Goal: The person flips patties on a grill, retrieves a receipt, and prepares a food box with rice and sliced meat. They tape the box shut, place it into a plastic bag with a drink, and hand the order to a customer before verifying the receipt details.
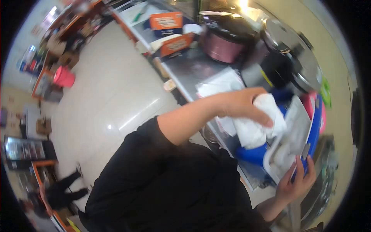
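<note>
My left hand (247,106) reaches across from the upper middle, its fingers closed on a crumpled white cloth (251,133). The cloth hangs over the near side of a blue tub (252,155). A white tray-like insert (297,120) sits in the tub, with something pale and blurred lying in it. At the tub's lower right corner, my right hand (295,185) grips the rim beside a small grey clip. A stack of white sheets or bags (222,83) lies next to my left forearm.
A pink-sided cooker (222,44) and a large metal-lidded pot (288,33) stand farther along the metal counter (189,73). Orange-and-navy boxes (166,23) are at its far end. A pink bucket (64,76) and a person in dark clothes (63,189) are across the tiled floor.
</note>
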Demonstrator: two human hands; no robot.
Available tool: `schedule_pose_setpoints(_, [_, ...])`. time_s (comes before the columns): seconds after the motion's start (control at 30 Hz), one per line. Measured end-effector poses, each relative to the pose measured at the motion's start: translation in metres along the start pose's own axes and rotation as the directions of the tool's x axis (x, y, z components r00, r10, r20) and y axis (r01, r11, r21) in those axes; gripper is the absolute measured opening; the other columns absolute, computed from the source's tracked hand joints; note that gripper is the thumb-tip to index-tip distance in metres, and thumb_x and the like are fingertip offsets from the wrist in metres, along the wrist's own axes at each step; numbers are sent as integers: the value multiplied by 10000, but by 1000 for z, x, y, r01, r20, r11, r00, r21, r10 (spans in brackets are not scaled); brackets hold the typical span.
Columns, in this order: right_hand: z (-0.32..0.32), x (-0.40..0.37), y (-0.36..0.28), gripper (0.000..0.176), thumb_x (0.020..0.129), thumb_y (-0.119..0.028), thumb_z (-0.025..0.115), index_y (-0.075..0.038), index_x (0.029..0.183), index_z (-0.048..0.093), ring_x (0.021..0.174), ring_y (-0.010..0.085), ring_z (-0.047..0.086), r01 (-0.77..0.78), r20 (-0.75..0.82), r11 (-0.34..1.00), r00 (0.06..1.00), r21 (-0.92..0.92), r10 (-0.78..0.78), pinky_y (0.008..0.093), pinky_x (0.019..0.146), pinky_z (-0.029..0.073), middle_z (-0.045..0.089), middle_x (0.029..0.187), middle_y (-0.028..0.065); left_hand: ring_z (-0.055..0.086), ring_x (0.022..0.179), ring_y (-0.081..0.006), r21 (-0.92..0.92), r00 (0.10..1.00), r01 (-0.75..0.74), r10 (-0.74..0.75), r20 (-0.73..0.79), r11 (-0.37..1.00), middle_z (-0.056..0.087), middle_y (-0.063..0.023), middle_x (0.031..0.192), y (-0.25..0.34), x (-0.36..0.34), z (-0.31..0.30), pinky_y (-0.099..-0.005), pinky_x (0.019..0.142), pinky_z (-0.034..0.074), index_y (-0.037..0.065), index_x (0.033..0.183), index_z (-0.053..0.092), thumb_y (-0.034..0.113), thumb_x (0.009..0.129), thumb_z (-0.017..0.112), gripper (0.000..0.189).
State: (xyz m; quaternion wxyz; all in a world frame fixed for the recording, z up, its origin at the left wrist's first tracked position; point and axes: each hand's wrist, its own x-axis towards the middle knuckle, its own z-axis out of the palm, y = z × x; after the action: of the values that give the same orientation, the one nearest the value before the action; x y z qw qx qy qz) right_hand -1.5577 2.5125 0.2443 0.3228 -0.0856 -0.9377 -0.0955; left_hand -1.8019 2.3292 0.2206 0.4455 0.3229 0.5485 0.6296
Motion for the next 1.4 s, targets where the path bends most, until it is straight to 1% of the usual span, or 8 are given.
schedule_pose_setpoints(0.13, [5,19,-56,483,807,-177,689,-41,1245,536,1213,360,443,133,161,945,969,298,-187,454,1018,323,501,1274,206,602,938,-175,-252,998,63,-63,8,966,607,-85,1046,-29,-72,-34,-306,800,505,21,1186,478,219,699,796,615])
schedule_pose_setpoints(0.23, [39,40,-151,722,704,-427,765,-59,1270,509,1262,396,388,-17,137,501,970,865,-202,483,1020,324,400,1361,247,630,915,-176,-429,992,118,-90,85,895,610,-76,1034,-53,-127,-60,-324,759,535,46,1172,467,220,735,769,559])
schedule_pose_setpoints(0.33, [82,53,-240,1075,519,-579,797,11,1329,408,1242,404,417,-40,141,211,860,977,-491,471,1013,339,391,1358,266,624,943,-174,-456,989,126,-78,123,881,603,-79,1058,-61,-202,-89,-318,781,526,54,1213,457,250,760,749,573])
schedule_pose_setpoints(0.5, [110,62,-384,1183,433,-396,922,44,1362,335,1171,268,490,-763,474,-102,494,638,-729,395,966,413,482,1287,188,610,1021,-192,-519,955,140,-254,-155,843,609,-80,1132,-78,-353,-148,-334,852,492,48,1254,488,398,794,689,612])
schedule_pose_setpoints(0.63, [124,71,-488,1110,541,-353,900,62,1373,294,1162,271,502,-802,341,-118,375,585,-862,394,960,419,489,1271,191,612,990,-165,-654,871,-30,-301,-388,756,615,-71,1129,-96,-450,-164,-299,830,497,30,1207,536,382,838,649,523])
schedule_pose_setpoints(0.87, [157,83,-593,932,689,-551,694,-2,1349,330,1087,324,550,-907,312,-222,341,358,-887,446,914,464,503,1231,182,577,1022,-123,-353,720,-294,-37,-693,888,618,-38,1105,-103,-556,-171,-259,875,452,41,1213,549,339,938,494,409])
schedule_pose_setpoints(1.27, [233,198,-631,562,862,-404,547,-108,1320,411,1143,279,526,-905,225,-394,422,158,-878,453,904,467,510,1271,90,552,984,-127,-225,593,-68,-142,-792,972,617,-50,1042,-98,-520,-302,-267,861,437,9,1117,580,325,981,419,380])
schedule_pose_setpoints(1.4, [275,236,-605,731,808,-410,639,-64,1372,330,1113,270,536,-883,364,-423,469,203,-805,429,901,471,494,1269,98,545,1035,-163,-73,681,-120,28,-731,990,599,-69,1108,-86,-484,-359,-305,890,435,15,1187,528,346,851,639,484])
